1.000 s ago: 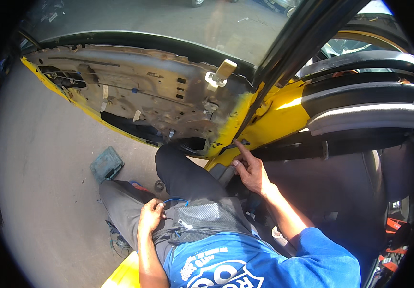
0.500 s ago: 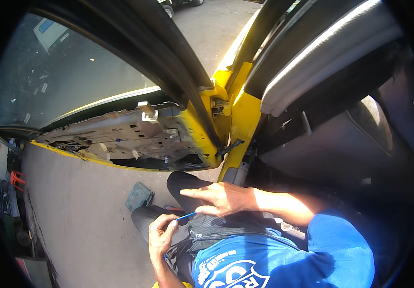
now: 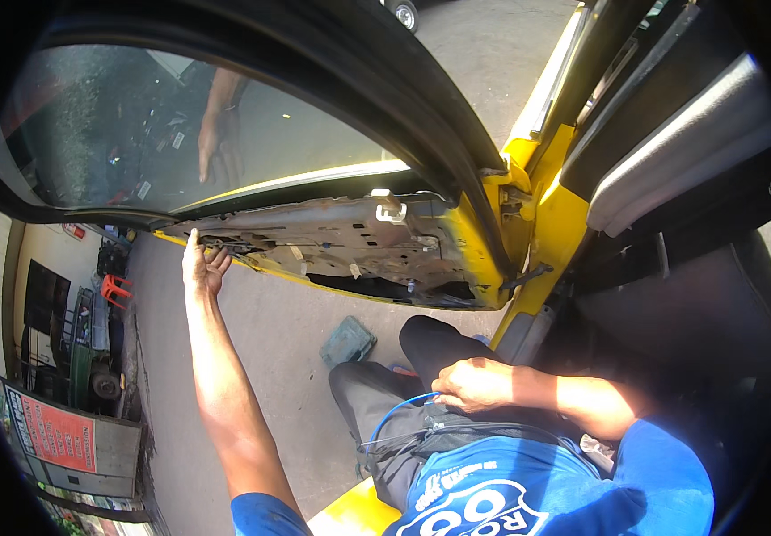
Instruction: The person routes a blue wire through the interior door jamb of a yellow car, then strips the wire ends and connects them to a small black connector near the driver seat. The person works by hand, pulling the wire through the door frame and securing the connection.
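Observation:
My left hand point(image 3: 205, 266) reaches out to the far-left end of a yellow car door point(image 3: 314, 246), its thumb up and fingers apart against the door's edge. The door's inner panel is bare metal with holes. My right hand point(image 3: 473, 384) is closed over my lap, pinching a thin blue cable point(image 3: 394, 416). From the fingers, the cable curves down to the left across my dark trousers. A thin, straight grey rod or wire point(image 3: 396, 439) lies across my lap near the cable's lower end; whether they join I cannot tell.
A green-grey case point(image 3: 348, 343) lies on the concrete floor point(image 3: 278, 375) below the door. The door window point(image 3: 278, 134) reflects my arm. To the right are the yellow door frame point(image 3: 542, 232) and dark car interior. A red chair point(image 3: 115, 288) and a signboard point(image 3: 54, 433) stand at left.
My left hand has let go of the blue cable and stretched out to the door's far-left end. More of the cable shows, held by my right hand. The view has turned left.

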The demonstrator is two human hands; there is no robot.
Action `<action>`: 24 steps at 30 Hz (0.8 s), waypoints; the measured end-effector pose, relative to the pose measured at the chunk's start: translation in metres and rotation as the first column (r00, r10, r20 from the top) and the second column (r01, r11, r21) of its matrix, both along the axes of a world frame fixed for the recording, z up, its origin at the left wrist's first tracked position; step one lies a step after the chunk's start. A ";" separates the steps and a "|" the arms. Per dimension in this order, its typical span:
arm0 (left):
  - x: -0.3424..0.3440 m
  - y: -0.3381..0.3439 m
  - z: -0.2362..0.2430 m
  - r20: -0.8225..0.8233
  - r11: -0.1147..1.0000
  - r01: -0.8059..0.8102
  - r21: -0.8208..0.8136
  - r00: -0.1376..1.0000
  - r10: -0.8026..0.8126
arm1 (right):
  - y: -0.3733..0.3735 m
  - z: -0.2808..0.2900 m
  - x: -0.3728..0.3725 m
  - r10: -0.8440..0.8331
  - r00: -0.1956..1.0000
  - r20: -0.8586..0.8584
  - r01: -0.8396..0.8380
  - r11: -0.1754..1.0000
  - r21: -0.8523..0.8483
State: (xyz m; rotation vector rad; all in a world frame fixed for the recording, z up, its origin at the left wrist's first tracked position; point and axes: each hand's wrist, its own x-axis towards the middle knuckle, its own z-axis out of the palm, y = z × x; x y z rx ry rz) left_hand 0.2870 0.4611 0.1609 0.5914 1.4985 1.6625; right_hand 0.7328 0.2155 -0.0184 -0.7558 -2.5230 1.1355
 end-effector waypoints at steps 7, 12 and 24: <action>-0.024 0.072 -0.021 0.149 0.984 0.170 -0.045 0.976 -0.162 | -0.014 -0.011 -0.009 -0.011 0.998 -0.059 0.007 0.998 -0.061; -0.025 0.073 -0.009 0.139 0.997 0.064 -0.053 0.989 -0.056 | -0.015 -0.008 -0.014 -0.050 0.996 -0.067 0.047 0.997 -0.057; -0.036 0.035 -0.027 0.168 1.000 -0.012 0.012 0.986 0.010 | 0.024 -0.009 -0.054 -0.041 0.999 0.019 0.042 0.997 -0.060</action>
